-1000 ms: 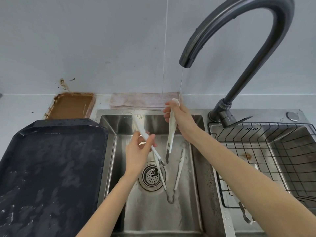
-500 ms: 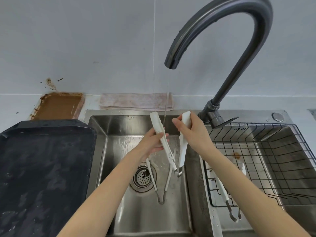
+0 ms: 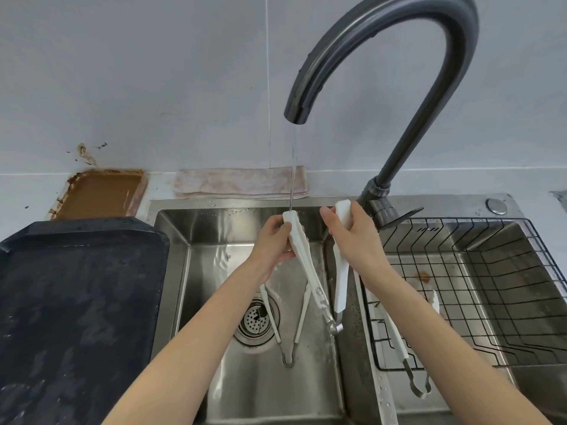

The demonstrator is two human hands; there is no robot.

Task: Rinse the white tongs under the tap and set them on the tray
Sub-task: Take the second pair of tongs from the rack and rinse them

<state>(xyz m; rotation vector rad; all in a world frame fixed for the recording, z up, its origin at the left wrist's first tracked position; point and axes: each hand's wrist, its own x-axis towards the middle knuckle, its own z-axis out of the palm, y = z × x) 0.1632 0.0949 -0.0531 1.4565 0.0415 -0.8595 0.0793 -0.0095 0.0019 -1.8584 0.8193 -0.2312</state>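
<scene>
Both hands are over the left sink basin (image 3: 196,302), under the tap (image 3: 383,56). The left hand (image 3: 273,243) has its fingers curled round the upper end of one white tongs (image 3: 302,256), which slope down to the right; a thin stream of water (image 3: 293,173) lands on their top end. The right hand (image 3: 356,237) grips the top of a second pair of white tongs (image 3: 340,280), hanging near upright just beside the first; the two lower metal tips meet or overlap near the basin's right wall. A third pair of tongs (image 3: 302,317) lies on the basin floor beside the drain strainer (image 3: 256,320). The right basin holds a black wire basket (image 3: 491,286) containing a fourth pair of tongs (image 3: 399,338). The dark tray (image 3: 76,302) sits on the bench left of the sink, wet, nothing on it. A folded cloth (image 3: 239,184) lies behind the sink.
</scene>
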